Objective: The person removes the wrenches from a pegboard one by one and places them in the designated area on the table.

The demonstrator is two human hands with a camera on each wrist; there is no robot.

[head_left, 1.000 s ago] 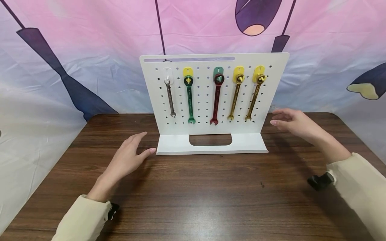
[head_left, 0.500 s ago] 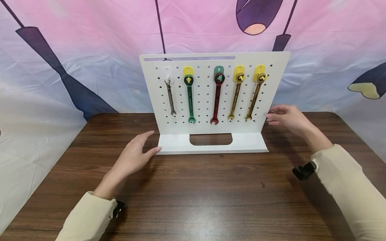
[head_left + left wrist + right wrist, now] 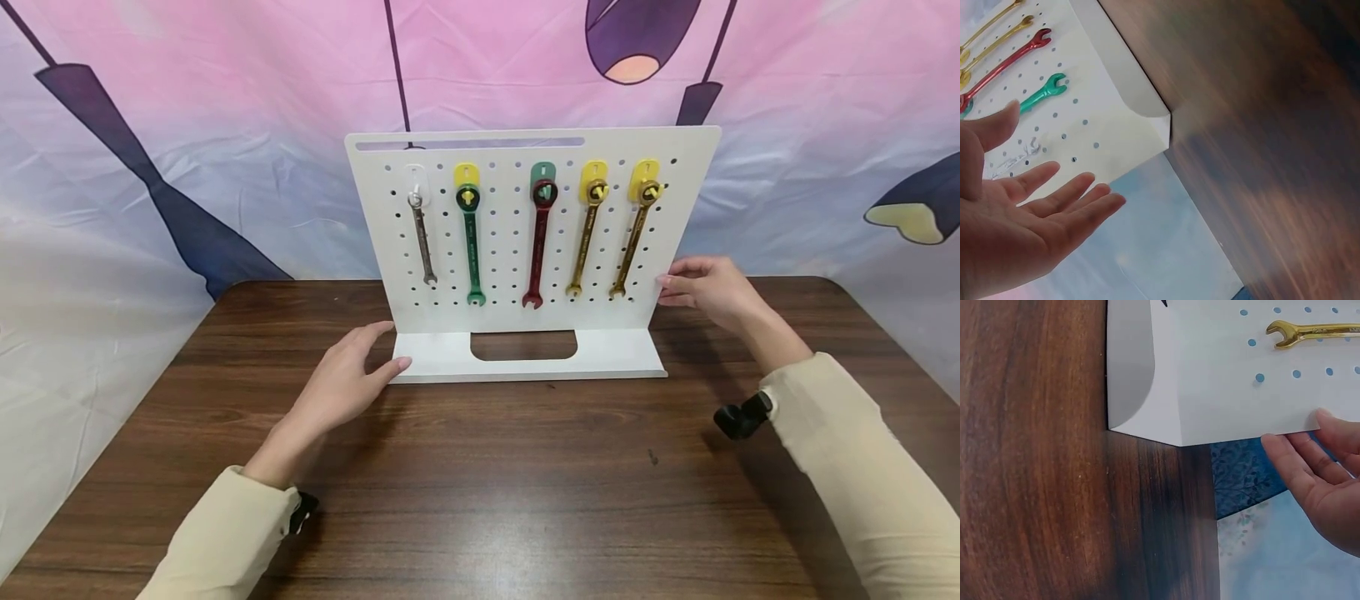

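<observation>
A white pegboard stand (image 3: 517, 321) stands upright on the brown table. From its pegs hang combination wrenches: a small silver wrench (image 3: 422, 242), a green wrench (image 3: 472, 250), a red wrench (image 3: 537, 246) and two gold ones, the left gold wrench (image 3: 583, 250) and the right gold wrench (image 3: 630, 250). My right hand (image 3: 712, 292) pinches the board's right edge, thumb on the front face and fingers behind, as the right wrist view shows. At the lower left corner, my left hand (image 3: 341, 375) has its thumb over the base and its relaxed fingers beside the left edge.
The dark wooden table (image 3: 480, 483) extends in front of the stand and to both sides. Behind it hangs a pink and blue printed cloth (image 3: 262, 108). A black strap device (image 3: 742, 417) sits at the right cuff, another at the left.
My right hand has moved left to the board's right edge and taken hold of it. My left hand has moved right, up to the lower left corner. The stand and wrenches stay put.
</observation>
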